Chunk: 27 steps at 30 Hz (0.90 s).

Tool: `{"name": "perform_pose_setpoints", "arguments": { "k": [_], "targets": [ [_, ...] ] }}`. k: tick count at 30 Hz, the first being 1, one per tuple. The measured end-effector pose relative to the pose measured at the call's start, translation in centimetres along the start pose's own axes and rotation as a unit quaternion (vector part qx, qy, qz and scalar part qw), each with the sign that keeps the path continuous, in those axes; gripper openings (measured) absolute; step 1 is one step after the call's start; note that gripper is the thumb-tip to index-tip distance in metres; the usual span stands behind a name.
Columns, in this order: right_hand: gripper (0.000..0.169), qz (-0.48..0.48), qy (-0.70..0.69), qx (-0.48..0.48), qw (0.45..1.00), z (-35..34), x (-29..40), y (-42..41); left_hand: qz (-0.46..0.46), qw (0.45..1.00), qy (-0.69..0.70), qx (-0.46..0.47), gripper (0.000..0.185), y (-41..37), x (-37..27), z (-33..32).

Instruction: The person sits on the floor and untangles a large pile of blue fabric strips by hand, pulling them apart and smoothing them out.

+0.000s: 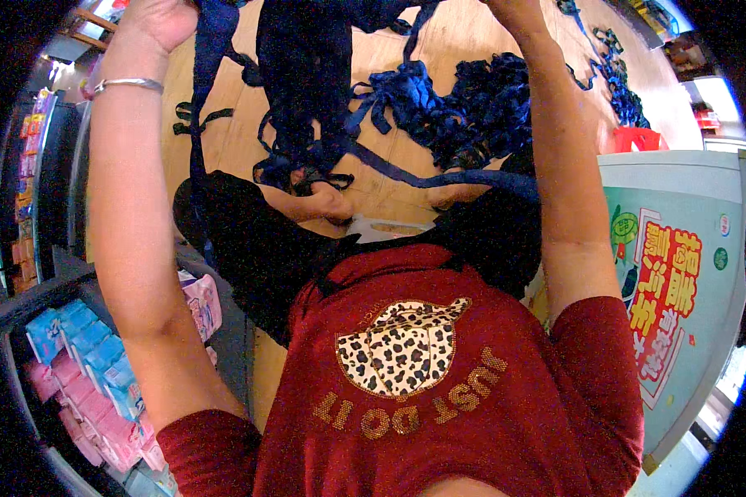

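Note:
My left hand (168,22) is at the top left, its fingers cut off by the picture's edge. Beside it hangs a dark blue fabric strip (208,68) that runs down to my left knee. My right hand (503,5) is almost wholly beyond the top edge, with mainly the wrist showing. Between my arms a thick dark bundle of fabric strips (304,74) hangs down towards my bare feet. A tangled heap of blue strips (485,112) lies on the wood-look floor (236,146). One long flat strip (435,180) stretches from the bundle over my right leg.
Shelves with blue and pink packets (93,360) stand close on my left, and a farther rack (31,186) holds small packages. At right is a pale cabinet with a green printed panel (665,298). Behind it are a red plastic object (640,140) and more blue strips (625,99).

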State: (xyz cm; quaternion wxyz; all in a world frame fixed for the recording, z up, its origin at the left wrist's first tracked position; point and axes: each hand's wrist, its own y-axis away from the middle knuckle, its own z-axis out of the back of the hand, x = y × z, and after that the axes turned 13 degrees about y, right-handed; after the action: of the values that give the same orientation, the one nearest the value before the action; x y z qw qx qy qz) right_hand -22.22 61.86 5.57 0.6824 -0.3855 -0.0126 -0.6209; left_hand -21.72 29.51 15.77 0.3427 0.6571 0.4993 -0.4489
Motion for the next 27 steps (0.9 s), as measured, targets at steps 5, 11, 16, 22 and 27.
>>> {"name": "perform_pose_setpoints", "arguments": {
  "k": [5, 11, 16, 22, 27],
  "targets": [
    [0.028, -0.081, 0.059, 0.024, 0.995, 2.0, 1.0, -0.3, 0.013, 0.997, 0.067, -0.031, 0.016, 1.1, 0.1, -1.4],
    [0.026, -0.174, -0.163, 0.023, 0.971, 1.2, -1.0, -0.7, -0.003, 0.993, 0.111, -0.025, 0.015, -0.9, 0.3, -1.0],
    [0.022, -0.119, 0.160, -0.098, 0.975, 4.5, -3.9, -0.9, 0.021, 0.999, 0.021, 0.035, 0.024, -1.4, 0.6, 2.8],
    [0.020, -0.023, 0.344, -0.220, 0.912, 6.5, -5.6, -1.7, 0.091, 0.984, -0.143, 0.058, 0.031, -0.4, 1.3, 5.0],
    [0.025, -0.282, -0.217, -0.082, 0.931, 8.7, -7.7, -3.0, 0.116, 0.942, -0.295, 0.107, 0.036, 0.0, 1.9, 2.6]
  ]
}}
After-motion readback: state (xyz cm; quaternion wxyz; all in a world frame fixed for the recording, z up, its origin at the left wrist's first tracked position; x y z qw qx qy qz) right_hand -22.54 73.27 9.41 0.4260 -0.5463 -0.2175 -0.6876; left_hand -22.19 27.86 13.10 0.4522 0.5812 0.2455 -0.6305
